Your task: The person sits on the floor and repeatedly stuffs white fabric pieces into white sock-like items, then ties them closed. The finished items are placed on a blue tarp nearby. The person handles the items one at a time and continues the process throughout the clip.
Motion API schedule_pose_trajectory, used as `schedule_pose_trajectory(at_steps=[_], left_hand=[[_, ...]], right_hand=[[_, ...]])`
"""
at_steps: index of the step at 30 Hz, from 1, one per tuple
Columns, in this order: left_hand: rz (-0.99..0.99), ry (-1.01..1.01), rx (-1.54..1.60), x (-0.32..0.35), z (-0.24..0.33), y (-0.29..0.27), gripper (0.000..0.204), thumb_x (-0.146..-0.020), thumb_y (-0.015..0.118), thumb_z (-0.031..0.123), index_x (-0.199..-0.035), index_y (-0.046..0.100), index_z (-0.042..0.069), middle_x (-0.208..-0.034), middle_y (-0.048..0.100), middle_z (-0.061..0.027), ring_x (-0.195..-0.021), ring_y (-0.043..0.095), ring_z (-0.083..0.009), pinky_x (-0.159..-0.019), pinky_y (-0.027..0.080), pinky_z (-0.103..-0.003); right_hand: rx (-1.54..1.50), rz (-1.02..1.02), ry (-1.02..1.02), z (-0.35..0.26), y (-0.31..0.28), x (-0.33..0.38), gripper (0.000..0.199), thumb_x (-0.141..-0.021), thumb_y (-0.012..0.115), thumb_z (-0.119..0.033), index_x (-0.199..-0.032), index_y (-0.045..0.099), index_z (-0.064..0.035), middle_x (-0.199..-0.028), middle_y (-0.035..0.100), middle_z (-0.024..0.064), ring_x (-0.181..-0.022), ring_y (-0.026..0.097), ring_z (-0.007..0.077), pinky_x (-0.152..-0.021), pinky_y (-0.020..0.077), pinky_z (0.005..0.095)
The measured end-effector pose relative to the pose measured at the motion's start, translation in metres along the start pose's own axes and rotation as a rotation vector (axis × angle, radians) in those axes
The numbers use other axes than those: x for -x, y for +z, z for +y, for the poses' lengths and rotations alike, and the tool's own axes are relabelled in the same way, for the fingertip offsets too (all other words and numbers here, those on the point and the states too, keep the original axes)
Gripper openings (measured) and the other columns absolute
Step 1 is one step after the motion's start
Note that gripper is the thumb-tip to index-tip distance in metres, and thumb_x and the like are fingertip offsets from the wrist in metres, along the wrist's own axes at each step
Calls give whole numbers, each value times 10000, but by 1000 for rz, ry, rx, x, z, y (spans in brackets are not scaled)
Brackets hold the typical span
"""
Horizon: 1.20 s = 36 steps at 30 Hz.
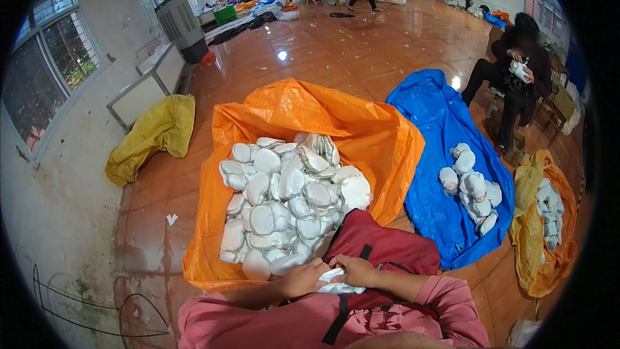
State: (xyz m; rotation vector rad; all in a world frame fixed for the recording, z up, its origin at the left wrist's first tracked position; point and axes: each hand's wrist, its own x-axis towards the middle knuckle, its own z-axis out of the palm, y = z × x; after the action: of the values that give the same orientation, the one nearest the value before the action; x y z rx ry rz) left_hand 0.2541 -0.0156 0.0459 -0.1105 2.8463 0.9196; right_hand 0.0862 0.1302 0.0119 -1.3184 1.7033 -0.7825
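My left hand (305, 279) and my right hand (357, 271) meet over my lap, fingers closed on a soft white fabric piece (338, 287) between them. Its exact kind is partly hidden by my fingers. Just beyond my hands lies an open orange woven sack (213, 232), its rim folded down. Heaped inside are several flat, rounded white fabric pads (292, 182), some stacked on edge. A dark red apron (394, 245) with black straps covers my lap, under my right forearm.
To the right, a blue woven sack (420, 129) bears several white stuffed pieces (476, 186). Beyond it a seated person (520, 68) handles a white piece. A yellow-orange sack (526, 252) with grey-white pieces stands far right; a yellow sack (155, 130) lies left by the wall.
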Motion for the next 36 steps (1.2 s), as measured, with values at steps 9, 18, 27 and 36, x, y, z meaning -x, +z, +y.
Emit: schedule_pose_trajectory(at_steps=[9, 18, 27, 36], left_hand=[[97, 139, -114, 5, -4, 22, 432, -883, 586, 234, -1274, 506, 69, -1185, 506, -116, -921, 622, -318, -765, 512, -427], [125, 534, -72, 10, -27, 31, 530, -924, 428, 177, -1436, 387, 45, -1457, 404, -161, -1201, 500, -311, -1007, 390, -383], [-34, 490, -63, -8, -21, 33, 561, -887, 535, 148, -1423, 396, 57, -1381, 439, -164, -1249, 467, -315, -1030, 387, -382], [134, 530, 91, -27, -40, 69, 694, -739, 745, 155, -1383, 489, 183, -1272, 494, -128, -1146, 517, -299, -953, 434, -393]], right_hand=[[-136, 289, -209, 23, 21, 18, 236, -778, 771, -186, -932, 660, -45, -917, 621, 110, -862, 617, 272, -738, 476, 353], [-170, 313, -479, 56, 27, 29, 200, -802, 734, -31, -997, 694, -28, -935, 641, 104, -899, 626, 235, -785, 483, 320], [-436, 318, -395, 74, 40, 37, 146, -854, 713, -59, -987, 666, -21, -966, 616, 77, -915, 595, 184, -798, 469, 290], [-575, 281, -218, 85, 44, 39, 158, -876, 679, -45, -1025, 633, -17, -987, 586, 44, -915, 564, 110, -807, 451, 255]])
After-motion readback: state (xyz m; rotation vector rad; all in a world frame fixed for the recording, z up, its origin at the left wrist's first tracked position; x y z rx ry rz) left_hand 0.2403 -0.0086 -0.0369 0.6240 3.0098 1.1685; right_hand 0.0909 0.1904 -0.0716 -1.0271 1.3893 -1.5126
